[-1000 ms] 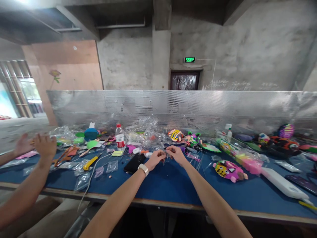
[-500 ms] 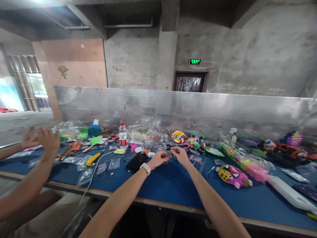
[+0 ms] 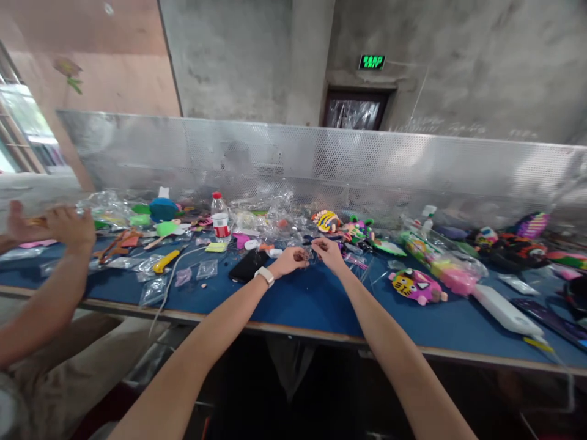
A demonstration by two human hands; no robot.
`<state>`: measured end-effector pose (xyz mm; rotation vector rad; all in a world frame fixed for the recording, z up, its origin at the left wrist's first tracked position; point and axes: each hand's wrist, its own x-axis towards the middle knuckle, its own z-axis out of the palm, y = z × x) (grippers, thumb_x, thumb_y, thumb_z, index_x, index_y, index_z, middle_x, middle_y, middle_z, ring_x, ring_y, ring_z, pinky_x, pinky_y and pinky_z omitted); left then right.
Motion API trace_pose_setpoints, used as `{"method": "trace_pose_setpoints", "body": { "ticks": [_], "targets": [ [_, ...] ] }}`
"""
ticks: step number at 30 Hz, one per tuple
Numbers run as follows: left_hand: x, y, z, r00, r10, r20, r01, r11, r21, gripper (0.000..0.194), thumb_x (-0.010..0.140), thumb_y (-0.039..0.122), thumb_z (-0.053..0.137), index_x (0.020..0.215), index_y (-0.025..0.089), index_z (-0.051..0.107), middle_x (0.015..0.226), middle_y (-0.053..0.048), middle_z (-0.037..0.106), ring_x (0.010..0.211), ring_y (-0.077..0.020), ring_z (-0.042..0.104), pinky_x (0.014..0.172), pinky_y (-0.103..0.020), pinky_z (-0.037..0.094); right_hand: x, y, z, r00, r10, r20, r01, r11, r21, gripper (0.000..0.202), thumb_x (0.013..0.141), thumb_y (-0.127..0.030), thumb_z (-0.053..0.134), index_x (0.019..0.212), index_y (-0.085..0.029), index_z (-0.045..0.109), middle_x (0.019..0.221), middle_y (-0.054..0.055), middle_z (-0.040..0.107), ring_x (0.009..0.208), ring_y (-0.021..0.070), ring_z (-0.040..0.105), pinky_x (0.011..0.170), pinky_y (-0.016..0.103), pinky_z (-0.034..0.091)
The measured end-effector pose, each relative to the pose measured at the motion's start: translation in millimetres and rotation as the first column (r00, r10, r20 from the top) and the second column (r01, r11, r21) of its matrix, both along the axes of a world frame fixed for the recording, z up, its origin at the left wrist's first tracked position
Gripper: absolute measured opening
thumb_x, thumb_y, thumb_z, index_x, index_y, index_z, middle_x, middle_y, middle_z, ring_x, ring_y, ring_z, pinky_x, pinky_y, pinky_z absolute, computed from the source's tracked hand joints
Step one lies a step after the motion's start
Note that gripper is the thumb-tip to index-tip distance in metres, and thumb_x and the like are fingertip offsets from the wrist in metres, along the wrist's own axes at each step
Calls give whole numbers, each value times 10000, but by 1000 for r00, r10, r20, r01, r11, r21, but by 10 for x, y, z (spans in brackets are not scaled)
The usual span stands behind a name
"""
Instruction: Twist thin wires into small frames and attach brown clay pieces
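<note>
My left hand (image 3: 294,260), with a pale watch (image 3: 265,277) on its wrist, is closed in a pinch above the blue table (image 3: 293,305). Close beside it my right hand (image 3: 328,252) pinches too, thumb against fingers. Something thin and clear shows faintly between the fingertips, too small and blurred to name. A black phone (image 3: 250,265) lies just left of my left hand. Behind the hands are small white pieces and crumpled clear plastic bags (image 3: 270,220). To the right rests a pink and yellow clay animal figure (image 3: 418,286).
A co-worker's hands (image 3: 68,227) are at the left end. Near them lie a yellow utility knife (image 3: 166,261), a white cable and small bags. A red-capped bottle (image 3: 221,219) stands behind. On the right are colourful clay figures, a white elongated device (image 3: 507,310) and another phone (image 3: 553,321).
My view has tilted down, so the table and wall sit higher in the picture. Both my hands keep their pinch close together. The co-worker's hands have shifted slightly.
</note>
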<state>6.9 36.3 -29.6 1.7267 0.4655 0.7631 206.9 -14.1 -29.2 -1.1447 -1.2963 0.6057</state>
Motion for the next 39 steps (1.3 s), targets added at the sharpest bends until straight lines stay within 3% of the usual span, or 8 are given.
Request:
{"method": "trace_pose_setpoints", "body": {
  "ticks": [8, 14, 18, 24, 29, 34, 39],
  "targets": [
    [63, -19, -10, 995, 99, -24, -97, 992, 80, 324, 942, 422, 839, 801, 162, 707, 726, -54, 716, 680, -185, 662, 713, -339, 556, 33, -58, 33, 997, 19, 77, -22, 999, 42, 399, 778, -588, 831, 937, -237, 727, 891, 47, 718, 604, 170, 582, 574, 346, 476],
    [57, -29, 31, 986, 161, -53, -150, 975, 166, 315, 1017, 421, 763, 826, 181, 693, 678, -47, 700, 594, -185, 628, 643, -330, 530, -33, -95, 78, 979, 9, 206, -33, 993, 117, 365, 832, -596, 805, 890, -241, 742, 911, 81, 742, 821, 257, 677, 696, 376, 551],
    [28, -25, 55, 985, 170, -42, -154, 954, 256, 284, 1043, 434, 723, 906, 189, 684, 682, -43, 706, 573, -196, 633, 632, -332, 513, -56, -118, 115, 974, 12, 225, -45, 989, 141, 401, 837, -629, 820, 889, -236, 759, 930, 92, 740, 833, 263, 685, 742, 402, 568],
    [1, -40, 73, 976, 202, -82, -144, 878, 457, 313, 1078, 449, 658, 880, 208, 634, 723, -42, 720, 621, -190, 649, 674, -318, 503, -28, -137, 134, 983, 168, 79, -164, 985, -57, 570, 814, -801, 807, 835, -235, 746, 651, 10, 643, 598, 203, 601, 578, 348, 495],
    [-16, -75, 115, 952, 279, -123, -148, 776, 613, 224, 1094, 324, 607, 904, 212, 646, 745, -31, 731, 659, -200, 654, 729, -330, 508, -9, -132, 126, 966, 214, -142, -242, 946, -217, 631, 639, -808, 942, 809, -223, 778, 773, 20, 750, 622, 161, 617, 581, 305, 520],
    [-11, -68, 125, 942, 314, -120, -163, 741, 652, 194, 1101, 296, 597, 933, 209, 644, 747, -22, 720, 662, -196, 645, 727, -328, 497, 21, -152, 150, 937, 251, -244, -310, 918, -246, 627, 558, -742, 1013, 794, -215, 768, 804, 22, 755, 683, 159, 656, 639, 292, 550],
    [6, -36, 106, 944, 318, -89, -188, 738, 648, 146, 1083, 248, 603, 948, 206, 639, 764, -18, 717, 689, -195, 658, 718, -309, 469, 51, -164, 169, 944, 298, -142, -322, 926, -198, 591, 586, -692, 1022, 837, -212, 784, 740, 2, 726, 680, 156, 651, 674, 302, 557]
  ]
}}
